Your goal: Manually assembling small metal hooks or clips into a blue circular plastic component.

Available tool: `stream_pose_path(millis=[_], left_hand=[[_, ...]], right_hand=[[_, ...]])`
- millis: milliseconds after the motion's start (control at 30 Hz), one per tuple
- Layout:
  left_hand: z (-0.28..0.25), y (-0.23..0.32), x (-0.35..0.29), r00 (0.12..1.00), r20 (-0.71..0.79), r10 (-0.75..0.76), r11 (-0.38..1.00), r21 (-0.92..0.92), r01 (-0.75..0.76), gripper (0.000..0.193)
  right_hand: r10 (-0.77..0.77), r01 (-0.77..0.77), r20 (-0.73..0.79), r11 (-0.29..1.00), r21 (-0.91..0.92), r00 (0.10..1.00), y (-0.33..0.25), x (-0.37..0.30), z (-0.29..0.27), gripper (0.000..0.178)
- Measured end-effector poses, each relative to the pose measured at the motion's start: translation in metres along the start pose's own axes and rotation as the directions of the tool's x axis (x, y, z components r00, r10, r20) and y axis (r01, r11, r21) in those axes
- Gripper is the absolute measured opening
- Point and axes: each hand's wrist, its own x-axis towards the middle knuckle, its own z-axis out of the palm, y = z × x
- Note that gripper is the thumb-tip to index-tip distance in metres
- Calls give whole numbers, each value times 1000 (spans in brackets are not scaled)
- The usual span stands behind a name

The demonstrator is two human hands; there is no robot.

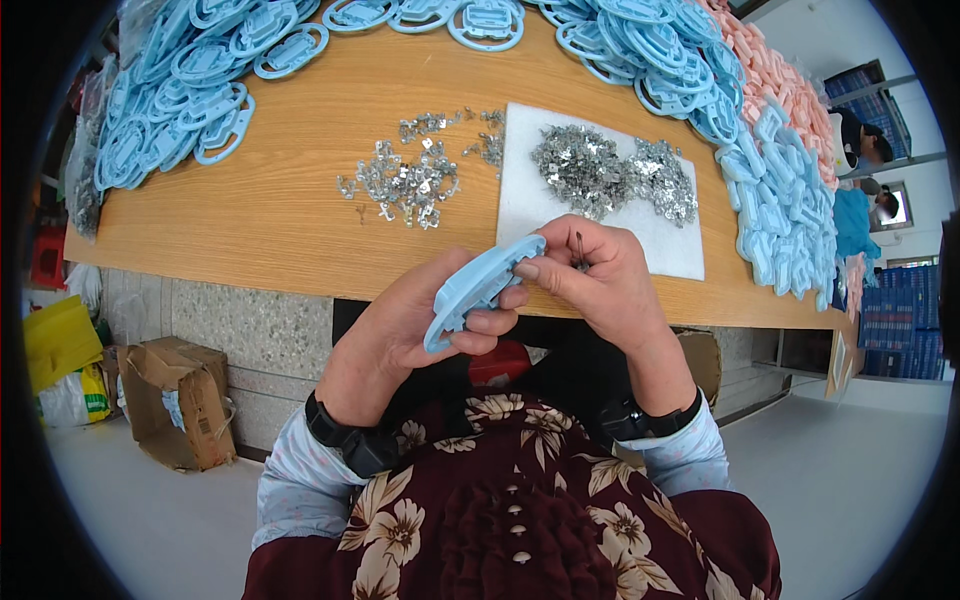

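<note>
In front of my body, my left hand [420, 310] is closed around a light-blue oval plastic part [478, 286], tilted on edge with its ribbed inner side toward the right. My right hand [600, 275] meets the part's upper right end, thumb and index finger bent against it. Small metal pieces [580, 258] show between the curled fingers of that hand; whether one sits at the thumb tip is hidden. On the table beyond lies a loose heap of small shiny metal clips [408, 182]. Denser piles of metal pieces [585, 168] rest on a white foam sheet [640, 255].
Blue oval plastic frames [170, 115] heap up along the table's far left, with more blue frames [655, 50] at the far right. Narrow blue parts [785, 215] and pink parts [775, 75] cover the right edge. Left of the wooden table [270, 200], a cardboard box [180, 405] stands on the floor.
</note>
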Motion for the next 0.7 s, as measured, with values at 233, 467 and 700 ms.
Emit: stream_pose_path(millis=[233, 467, 700], left_hand=[[18, 6, -12, 957, -174, 233, 834, 542, -104, 38], [26, 14, -22, 817, -243, 523, 433, 901, -9, 34], [17, 15, -23, 808, -252, 532, 455, 890, -21, 24]], right_hand=[[11, -28, 118, 989, 148, 993, 5, -2, -22, 15], [-210, 174, 11, 778, -604, 978, 6, 68, 8, 19], [-218, 186, 36, 725, -664, 975, 19, 101, 34, 19]])
